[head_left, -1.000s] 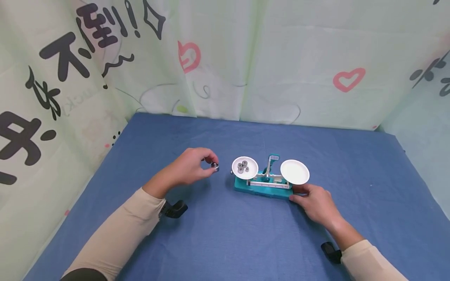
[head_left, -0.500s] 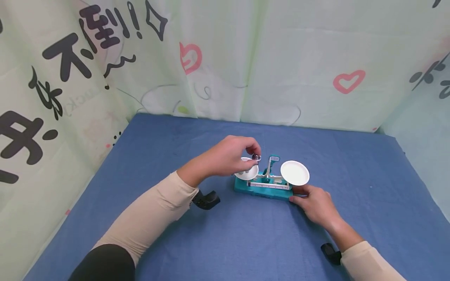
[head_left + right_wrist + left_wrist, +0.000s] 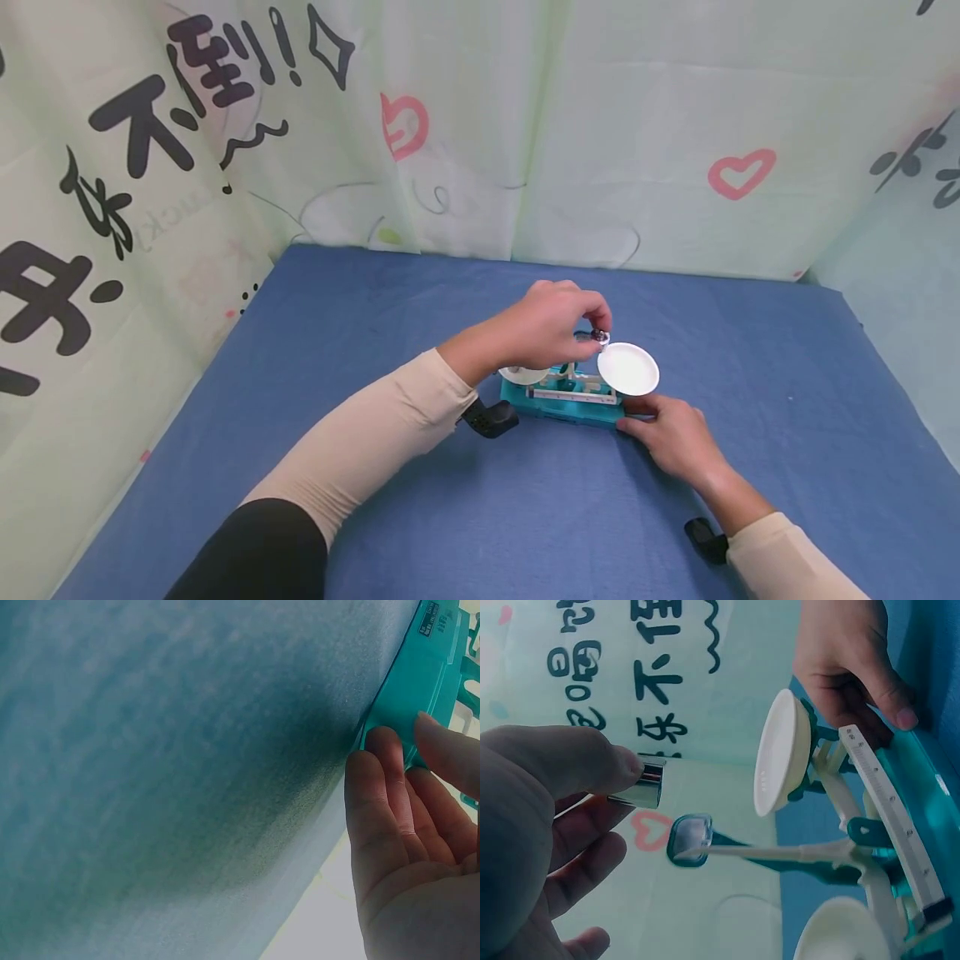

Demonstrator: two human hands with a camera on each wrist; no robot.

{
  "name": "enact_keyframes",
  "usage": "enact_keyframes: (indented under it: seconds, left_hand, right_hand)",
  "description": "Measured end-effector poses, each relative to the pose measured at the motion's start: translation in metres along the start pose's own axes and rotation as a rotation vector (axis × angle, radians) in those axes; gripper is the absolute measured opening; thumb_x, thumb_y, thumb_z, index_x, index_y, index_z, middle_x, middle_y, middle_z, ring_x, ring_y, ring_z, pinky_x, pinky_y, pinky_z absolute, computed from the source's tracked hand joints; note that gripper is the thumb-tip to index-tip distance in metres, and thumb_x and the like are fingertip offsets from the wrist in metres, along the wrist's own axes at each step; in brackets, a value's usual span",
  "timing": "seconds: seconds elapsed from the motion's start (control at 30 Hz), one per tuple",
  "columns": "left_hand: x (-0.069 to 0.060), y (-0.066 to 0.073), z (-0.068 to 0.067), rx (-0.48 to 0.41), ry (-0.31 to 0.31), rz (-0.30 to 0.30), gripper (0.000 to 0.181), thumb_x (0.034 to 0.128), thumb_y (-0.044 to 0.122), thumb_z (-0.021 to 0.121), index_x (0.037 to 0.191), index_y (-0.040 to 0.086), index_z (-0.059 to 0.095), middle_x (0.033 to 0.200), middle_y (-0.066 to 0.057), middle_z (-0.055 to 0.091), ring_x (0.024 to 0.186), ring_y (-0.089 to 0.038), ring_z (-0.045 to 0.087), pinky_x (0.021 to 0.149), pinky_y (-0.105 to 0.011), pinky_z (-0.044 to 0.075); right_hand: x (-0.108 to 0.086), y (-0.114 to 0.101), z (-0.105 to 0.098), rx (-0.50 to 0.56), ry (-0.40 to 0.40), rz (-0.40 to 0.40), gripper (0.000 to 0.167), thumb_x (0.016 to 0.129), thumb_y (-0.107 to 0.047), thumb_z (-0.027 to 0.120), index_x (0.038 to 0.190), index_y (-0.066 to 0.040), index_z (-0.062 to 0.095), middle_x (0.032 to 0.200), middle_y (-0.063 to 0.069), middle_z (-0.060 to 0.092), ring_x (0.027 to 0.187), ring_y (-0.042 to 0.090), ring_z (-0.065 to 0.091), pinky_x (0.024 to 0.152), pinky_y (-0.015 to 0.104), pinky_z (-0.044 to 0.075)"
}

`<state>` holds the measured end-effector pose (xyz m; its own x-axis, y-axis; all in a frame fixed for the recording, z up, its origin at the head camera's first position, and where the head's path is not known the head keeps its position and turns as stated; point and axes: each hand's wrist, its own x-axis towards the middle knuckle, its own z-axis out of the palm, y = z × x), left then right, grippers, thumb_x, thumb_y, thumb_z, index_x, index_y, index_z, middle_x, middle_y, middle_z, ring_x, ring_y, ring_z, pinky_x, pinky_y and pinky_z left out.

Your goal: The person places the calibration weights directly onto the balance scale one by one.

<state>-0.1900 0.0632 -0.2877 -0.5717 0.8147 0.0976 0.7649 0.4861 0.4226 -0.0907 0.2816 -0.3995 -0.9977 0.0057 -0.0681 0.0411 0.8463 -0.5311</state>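
My left hand [image 3: 551, 325] pinches a shiny cylindrical metal weight [image 3: 651, 786] between thumb and fingertips. It is in the air just left of the right white pan [image 3: 628, 369] of a teal balance scale [image 3: 558, 408], apart from the pan. The left pan [image 3: 525, 377] is mostly hidden behind the left hand and wrist. With thumb and fingers, my right hand [image 3: 675, 437] grips the right end of the scale's teal base [image 3: 412, 682]. In the left wrist view, the pointer plate [image 3: 690, 838] stands between the pans.
A blue cloth [image 3: 570, 517] covers the table under the scale. Printed pale curtains [image 3: 637, 125] hang along the back and both sides. Each forearm has a black wrist device, the left one [image 3: 491, 418] close in front of the scale.
Holding the metal weight, my left hand has moved right, from left of the scale, across the left pan, to near the right pan. The right hand stays on the base.
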Motion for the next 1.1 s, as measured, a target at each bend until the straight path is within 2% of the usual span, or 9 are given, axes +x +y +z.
enact_keyframes:
  seconds: [0.27,0.53,0.8,1.1]
  left_hand:
    - [0.025,0.010,0.014,0.070,-0.036,-0.024,0.013,0.0983,0.030,0.064,0.110,0.024,0.064,0.107,0.017,0.060,0.104,-0.006,0.048,0.103,-0.037,0.028]
    - [0.041,0.015,0.027,0.152,-0.106,-0.046,0.013,0.0976,0.036,0.064,0.108,0.029,0.062,0.102,0.021,0.055,0.104,-0.004,0.045,0.105,-0.039,0.024]
    - [0.048,0.016,0.034,0.186,-0.137,-0.063,0.009,0.0965,0.034,0.065,0.103,0.029,0.061,0.096,0.019,0.054,0.101,-0.005,0.044,0.110,-0.045,0.019]
    - [0.050,0.016,0.039,0.251,-0.159,-0.066,0.006,0.0984,0.035,0.061,0.099,0.030,0.059,0.086,0.017,0.055,0.099,-0.006,0.044,0.114,-0.048,0.015]
  right_hand:
    - [-0.001,-0.001,0.000,-0.002,0.014,-0.013,0.034,0.091,-0.017,0.071,0.115,0.006,0.069,0.111,0.022,0.070,0.095,0.035,0.069,0.085,0.056,0.049]
    - [-0.001,0.001,0.000,0.007,0.021,-0.017,0.033,0.091,-0.017,0.071,0.115,0.006,0.069,0.111,0.021,0.070,0.093,0.034,0.070,0.084,0.055,0.050]
    - [-0.001,0.003,-0.003,0.015,0.022,-0.035,0.034,0.092,-0.020,0.072,0.115,0.005,0.070,0.109,0.020,0.071,0.091,0.032,0.071,0.082,0.054,0.050]
    - [-0.001,0.002,-0.001,0.008,0.012,-0.016,0.034,0.092,-0.019,0.071,0.116,0.005,0.069,0.112,0.020,0.071,0.094,0.034,0.070,0.082,0.053,0.051]
